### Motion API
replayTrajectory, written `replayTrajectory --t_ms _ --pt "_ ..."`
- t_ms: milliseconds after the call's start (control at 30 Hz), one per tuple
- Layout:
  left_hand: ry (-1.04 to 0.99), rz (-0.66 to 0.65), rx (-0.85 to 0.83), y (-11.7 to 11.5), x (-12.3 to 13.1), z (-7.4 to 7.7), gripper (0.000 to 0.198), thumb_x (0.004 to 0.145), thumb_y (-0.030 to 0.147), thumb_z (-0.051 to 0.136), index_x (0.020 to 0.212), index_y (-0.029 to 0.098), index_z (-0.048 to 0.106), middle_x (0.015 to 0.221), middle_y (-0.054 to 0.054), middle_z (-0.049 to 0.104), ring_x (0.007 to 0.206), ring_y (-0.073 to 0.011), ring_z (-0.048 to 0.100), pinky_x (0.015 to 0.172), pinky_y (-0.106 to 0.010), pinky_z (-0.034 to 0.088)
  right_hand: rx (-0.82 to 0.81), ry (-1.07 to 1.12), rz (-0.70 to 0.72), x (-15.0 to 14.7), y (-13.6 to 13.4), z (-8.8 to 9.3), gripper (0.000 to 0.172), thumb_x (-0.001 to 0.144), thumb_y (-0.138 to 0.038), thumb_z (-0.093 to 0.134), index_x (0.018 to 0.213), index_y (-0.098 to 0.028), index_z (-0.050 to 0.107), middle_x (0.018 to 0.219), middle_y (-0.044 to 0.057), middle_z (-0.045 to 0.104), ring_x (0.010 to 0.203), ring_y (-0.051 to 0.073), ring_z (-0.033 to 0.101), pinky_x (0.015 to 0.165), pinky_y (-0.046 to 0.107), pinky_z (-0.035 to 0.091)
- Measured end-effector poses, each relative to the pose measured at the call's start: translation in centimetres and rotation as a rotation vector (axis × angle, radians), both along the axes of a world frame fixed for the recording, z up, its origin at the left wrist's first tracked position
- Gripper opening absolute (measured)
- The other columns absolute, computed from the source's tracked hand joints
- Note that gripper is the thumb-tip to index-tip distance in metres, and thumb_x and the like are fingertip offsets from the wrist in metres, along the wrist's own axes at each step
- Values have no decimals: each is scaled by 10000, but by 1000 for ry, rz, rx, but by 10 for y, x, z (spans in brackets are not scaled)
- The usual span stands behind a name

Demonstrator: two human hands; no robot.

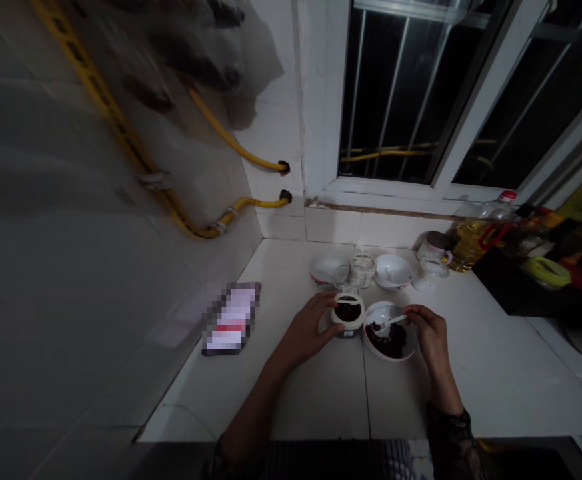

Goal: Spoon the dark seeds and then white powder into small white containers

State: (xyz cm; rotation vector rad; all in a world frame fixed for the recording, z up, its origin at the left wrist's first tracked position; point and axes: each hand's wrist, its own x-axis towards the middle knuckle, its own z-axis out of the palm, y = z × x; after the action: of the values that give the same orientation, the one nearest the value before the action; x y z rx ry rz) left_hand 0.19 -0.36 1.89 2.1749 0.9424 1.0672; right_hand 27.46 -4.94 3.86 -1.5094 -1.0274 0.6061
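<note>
On the white tiled counter, my left hand wraps around a small white jar with dark contents, holding its left side. Right beside it stands a white bowl holding a dark red, chunky food. My right hand grips a white spoon whose end rests in the bowl's food. Jar and bowl touch or nearly touch.
Behind stand two more white bowls, small glass jars, a lidded jar and an oil bottle. A dark tray of bottles and packets fills the right. A phone lies left. Yellow pipes run along the wall.
</note>
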Motion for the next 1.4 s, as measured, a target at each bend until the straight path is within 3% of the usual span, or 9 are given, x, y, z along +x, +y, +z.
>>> replayTrajectory --t_ms 367,667,767,867,1033,1100,1200,1300,1400 --pt "-14 9 6 0 0 -2 280 888 307 666 1129 240 541 1329 -106 581 1231 -262 589 1018 -463 509 0 33 -26 0 0 4 217 599 -403 621 633 -198 684 510 -7 583 569 191 541 628 319 409" --pt "-25 8 4 1 0 -5 280 891 325 663 1131 242 545 1335 -107 577 1244 -262 577 1023 -456 500 106 92 -49 -9 4 8 214 654 -403 662 672 -193 701 531 -13 587 576 181 549 609 306 428" --pt "-26 3 7 1 0 -4 281 888 319 668 1124 237 541 1337 -112 573 1241 -263 577 1025 -456 495 217 -67 -33 -23 4 12 218 769 -400 621 755 -200 706 611 0 622 650 197 589 662 326 457" --pt "-22 -3 1 1 0 -2 289 881 314 677 1126 236 546 1330 -115 579 1238 -267 581 1020 -451 497 413 -382 52 -36 3 15 186 886 -316 559 828 -221 708 777 43 697 842 234 640 781 376 486" --pt "-28 -12 -7 1 0 0 288 873 292 682 1125 238 555 1321 -112 584 1251 -262 576 1041 -448 485 643 -860 278 -42 -2 16 324 877 -89 472 1033 -267 695 888 30 735 998 236 642 953 450 447" --pt "-31 -8 -3 1 0 -1 283 875 295 679 1122 239 554 1315 -108 586 1244 -259 579 1036 -445 489 694 -928 259 -38 -4 18 375 862 -65 465 1087 -278 676 909 19 736 986 233 648 975 466 435" --pt "-36 -2 5 1 0 -2 277 882 311 674 1121 241 553 1321 -107 581 1238 -257 582 1030 -440 494 713 -938 119 -24 -8 21 331 874 -66 492 1070 -270 663 863 21 719 941 237 649 933 461 455" --pt "-33 3 1 1 0 -3 282 882 318 676 1124 240 554 1323 -109 583 1239 -262 583 1023 -443 499 651 -993 21 -2 -11 23 260 886 -71 515 1011 -244 663 854 40 717 930 247 633 867 436 469" --pt "-24 0 -6 1 1 -2 288 881 308 677 1132 240 552 1330 -108 583 1248 -265 579 1023 -450 502 559 -1118 34 21 -13 24 261 870 -59 503 963 -231 675 798 43 713 924 260 630 832 426 456"
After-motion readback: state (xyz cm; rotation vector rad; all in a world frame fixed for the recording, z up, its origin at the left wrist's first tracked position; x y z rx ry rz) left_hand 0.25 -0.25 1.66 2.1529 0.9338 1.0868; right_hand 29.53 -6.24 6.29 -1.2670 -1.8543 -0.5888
